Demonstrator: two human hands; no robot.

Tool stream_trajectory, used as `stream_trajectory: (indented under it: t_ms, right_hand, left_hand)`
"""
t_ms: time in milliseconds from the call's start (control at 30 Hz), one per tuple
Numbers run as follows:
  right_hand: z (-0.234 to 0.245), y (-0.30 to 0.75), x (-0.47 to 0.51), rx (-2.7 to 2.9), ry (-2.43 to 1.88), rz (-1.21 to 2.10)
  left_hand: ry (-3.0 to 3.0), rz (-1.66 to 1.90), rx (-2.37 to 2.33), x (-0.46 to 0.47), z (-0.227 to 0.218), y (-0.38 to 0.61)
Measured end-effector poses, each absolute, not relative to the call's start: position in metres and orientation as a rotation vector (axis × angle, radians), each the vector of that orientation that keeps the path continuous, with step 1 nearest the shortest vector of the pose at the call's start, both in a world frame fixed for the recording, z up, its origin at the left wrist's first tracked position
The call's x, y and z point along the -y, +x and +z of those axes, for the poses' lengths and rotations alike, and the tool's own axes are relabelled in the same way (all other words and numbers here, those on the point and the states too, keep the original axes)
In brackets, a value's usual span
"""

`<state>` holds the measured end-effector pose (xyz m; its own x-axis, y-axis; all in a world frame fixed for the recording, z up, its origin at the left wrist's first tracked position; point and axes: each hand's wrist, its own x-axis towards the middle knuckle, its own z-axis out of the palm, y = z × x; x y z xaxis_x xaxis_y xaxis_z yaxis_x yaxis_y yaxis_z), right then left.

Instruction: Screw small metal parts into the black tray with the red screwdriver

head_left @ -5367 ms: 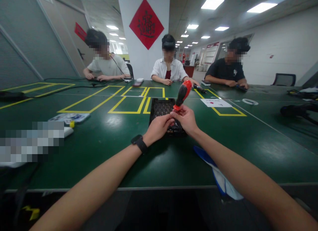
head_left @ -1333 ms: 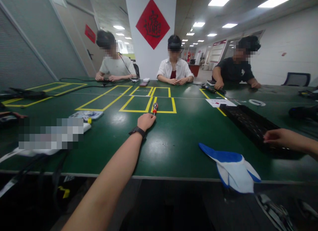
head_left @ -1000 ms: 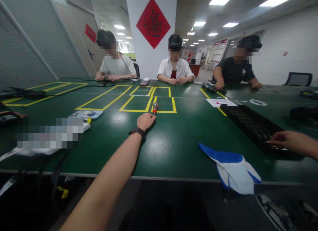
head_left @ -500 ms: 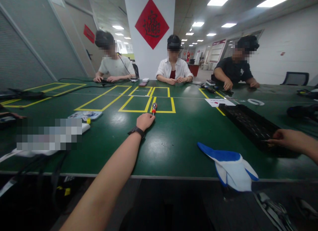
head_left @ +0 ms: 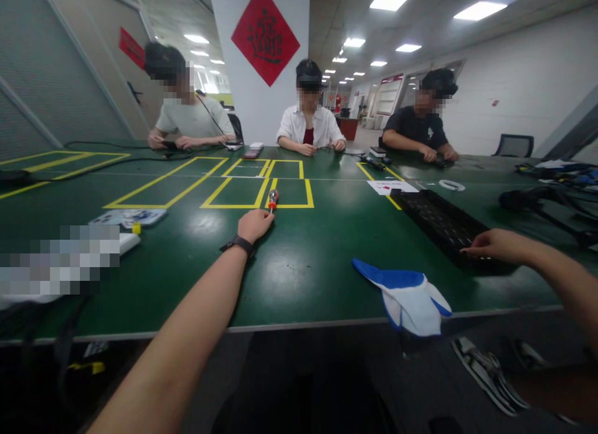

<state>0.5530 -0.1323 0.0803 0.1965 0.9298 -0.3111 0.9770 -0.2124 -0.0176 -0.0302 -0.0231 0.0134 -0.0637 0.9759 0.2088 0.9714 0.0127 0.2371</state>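
Observation:
My left hand (head_left: 255, 225), with a dark band at the wrist, rests low over the table and is closed on the shaft end of a screwdriver (head_left: 273, 199). The screwdriver's red and clear handle points away from me. On the right, my right hand (head_left: 495, 245) bends over the near end of a long black case (head_left: 432, 217). Its fingertips are pinched at the case's edge; what they hold, if anything, is too small to make out. Small light pieces lie in rows inside the case. Between my hands and nearer me lies a blue and white glove (head_left: 406, 294).
Yellow tape outlines (head_left: 284, 205) mark the green table (head_left: 299, 247). A white blurred object (head_left: 126, 242) and a patterned flat box (head_left: 128, 217) lie left. A printed sheet (head_left: 392, 187), white ring (head_left: 451, 185) and black cables (head_left: 537, 203) lie right. Three people sit opposite.
The whole view has swung right, so everything sits further left. My left hand keeps the screwdriver in place. My right hand stays at the case, with more of its arm showing.

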Motion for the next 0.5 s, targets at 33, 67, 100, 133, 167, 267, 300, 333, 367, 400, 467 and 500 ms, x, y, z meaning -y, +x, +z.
stream_trajectory:
  t_ms: [33, 67, 100, 133, 167, 267, 300, 333, 367, 400, 467, 500]
  right_hand:
    - [0.080, 0.551, 0.130, -1.850, 2.264, -0.424]
    - [0.080, 0.550, 0.127, -1.847, 2.249, -0.470]
    - [0.080, 0.550, 0.123, -1.836, 2.242, -0.505]
    - [0.080, 0.550, 0.120, -1.826, 2.233, -0.528]
    - [0.081, 0.550, 0.117, -1.815, 2.223, -0.546]
    - [0.085, 0.545, 0.110, -1.771, 2.182, -0.618]
    - [0.086, 0.542, 0.109, -1.741, 2.179, -0.629]
    - [0.088, 0.538, 0.107, -1.706, 2.183, -0.616]
    - [0.089, 0.533, 0.107, -1.663, 2.198, -0.578]
    - [0.089, 0.529, 0.106, -1.617, 2.218, -0.533]
    - [0.088, 0.523, 0.105, -1.577, 2.269, -0.484]
    - [0.086, 0.522, 0.105, -1.627, 2.294, -0.492]
  left_hand:
    - [2.149, 0.501, -2.220, 0.023, 0.014, -0.030]
    - [2.158, 0.502, -2.214, 0.023, 0.014, -0.030]
    - [2.163, 0.499, -2.210, 0.023, 0.014, -0.031]
    - [2.160, 0.494, -2.211, 0.023, 0.014, -0.030]
    - [2.155, 0.488, -2.212, 0.023, 0.014, -0.030]
    - [2.129, 0.481, -2.229, 0.023, 0.014, -0.030]
    - [2.127, 0.484, -2.231, 0.023, 0.014, -0.030]
    - [2.127, 0.490, -2.232, 0.023, 0.014, -0.030]
    - [2.127, 0.496, -2.231, 0.022, 0.014, -0.030]
    - [2.128, 0.500, -2.229, 0.022, 0.013, -0.030]
    - [2.130, 0.495, -2.226, 0.022, 0.013, -0.030]
    - [2.131, 0.491, -2.226, 0.022, 0.013, -0.030]
